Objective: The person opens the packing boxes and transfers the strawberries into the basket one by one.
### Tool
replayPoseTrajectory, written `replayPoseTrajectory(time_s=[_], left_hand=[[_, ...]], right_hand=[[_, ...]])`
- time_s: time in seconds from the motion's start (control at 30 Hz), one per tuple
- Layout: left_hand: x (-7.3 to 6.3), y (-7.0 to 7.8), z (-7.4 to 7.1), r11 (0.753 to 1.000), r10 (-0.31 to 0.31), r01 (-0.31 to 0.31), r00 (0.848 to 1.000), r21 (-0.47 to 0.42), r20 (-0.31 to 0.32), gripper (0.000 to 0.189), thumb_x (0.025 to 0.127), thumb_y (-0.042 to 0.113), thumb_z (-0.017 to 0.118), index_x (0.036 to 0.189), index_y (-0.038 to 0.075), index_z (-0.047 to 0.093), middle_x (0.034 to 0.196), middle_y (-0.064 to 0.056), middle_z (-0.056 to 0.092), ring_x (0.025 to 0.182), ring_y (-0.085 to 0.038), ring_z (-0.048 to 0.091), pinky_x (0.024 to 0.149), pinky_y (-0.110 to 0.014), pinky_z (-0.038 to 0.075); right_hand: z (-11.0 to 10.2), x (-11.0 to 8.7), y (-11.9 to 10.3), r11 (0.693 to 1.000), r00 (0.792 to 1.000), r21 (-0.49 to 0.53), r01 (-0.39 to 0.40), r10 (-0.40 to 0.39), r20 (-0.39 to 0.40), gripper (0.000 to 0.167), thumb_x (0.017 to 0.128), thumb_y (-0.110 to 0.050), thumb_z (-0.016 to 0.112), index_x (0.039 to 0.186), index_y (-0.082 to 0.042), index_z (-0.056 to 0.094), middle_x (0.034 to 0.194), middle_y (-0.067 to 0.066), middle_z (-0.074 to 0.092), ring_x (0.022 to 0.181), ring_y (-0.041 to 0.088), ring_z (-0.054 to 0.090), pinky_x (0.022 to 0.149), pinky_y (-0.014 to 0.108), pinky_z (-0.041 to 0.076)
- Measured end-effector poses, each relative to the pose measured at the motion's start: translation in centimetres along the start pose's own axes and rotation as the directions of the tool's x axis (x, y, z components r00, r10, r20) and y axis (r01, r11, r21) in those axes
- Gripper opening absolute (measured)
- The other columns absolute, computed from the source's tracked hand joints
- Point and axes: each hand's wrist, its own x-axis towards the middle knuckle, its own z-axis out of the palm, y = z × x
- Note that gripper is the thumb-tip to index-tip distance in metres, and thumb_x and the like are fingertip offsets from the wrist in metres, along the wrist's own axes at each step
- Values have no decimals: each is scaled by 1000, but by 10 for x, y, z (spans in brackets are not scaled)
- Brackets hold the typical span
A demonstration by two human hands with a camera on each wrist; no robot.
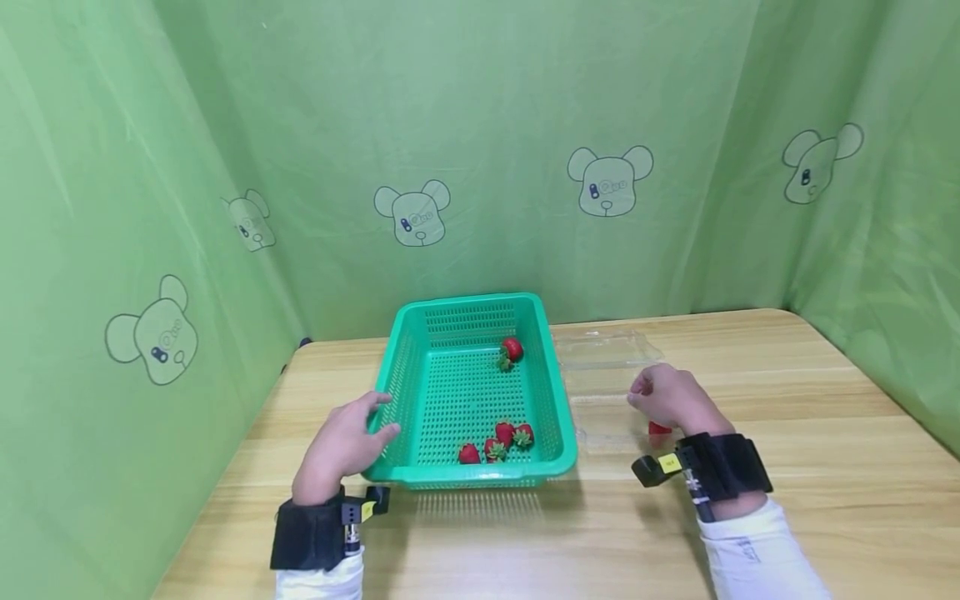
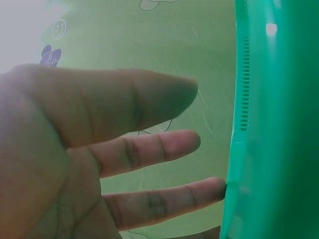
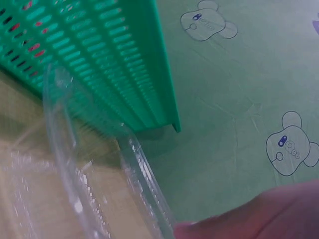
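A green plastic basket with perforated walls holds several strawberries, some by its near wall and one strawberry towards the back right. My left hand is at the basket's left side, its fingers spread; a fingertip meets the green wall in the left wrist view. To the right of the basket lies a clear plastic box. Over that box's right side is my right hand, fingers bent, and its own body hides whatever its fingertips touch. A red item, partly covered, shows below this hand.
Behind the clear box is a flat transparent panel, seemingly its lid. Everything stands on a wooden table. Green curtains with bear-head prints hang close behind the table and at both sides.
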Motion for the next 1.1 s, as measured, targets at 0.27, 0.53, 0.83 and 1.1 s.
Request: replayPoseTrajectory(time_s=[0.27, 0.53, 0.83, 1.1], left_hand=[[0, -1, 1, 1000, 7, -7, 1000, -2, 3, 50, 95, 21, 62, 141, 6, 48, 141, -21, 49, 130, -43, 42, 102, -60, 37], [3, -1, 1, 1000, 0, 0, 1000, -16, 0, 51, 95, 21, 63, 141, 7, 48, 141, -21, 48, 130, -43, 42, 102, -60, 37], [1, -1, 0, 1000, -3, 3, 1000, -13, 2, 50, 95, 21, 62, 141, 7, 48, 141, -21, 48, 131, -43, 41, 102, -60, 36], [1, -1, -1, 1000, 1, -1, 1000, -7, 3, 50, 95, 21, 63, 141, 7, 48, 141, -21, 48, 131, -43, 41, 102, -60, 37]], right_hand=[[7, 3, 6, 998, 998, 38, -58, 56, 39, 23, 92, -8, 59, 105, 11, 56, 78, 21, 63, 53, 21, 65, 56, 35, 55], [7, 11, 7, 998, 999, -49, 30, -31, -12, 25, 90, -9, 62, 106, 9, 62, 102, 27, 62, 86, 34, 60, 75, 49, 51], [15, 13, 14, 997, 993, -72, -2, 10, 115, 19, 75, 0, 67, 92, 3, 63, 82, 11, 62, 70, 25, 59, 62, 36, 48], [21, 15, 15, 996, 994, -91, -25, 35, 108, 14, 74, 5, 64, 86, -1, 64, 81, 9, 61, 69, 24, 55, 59, 33, 46]])
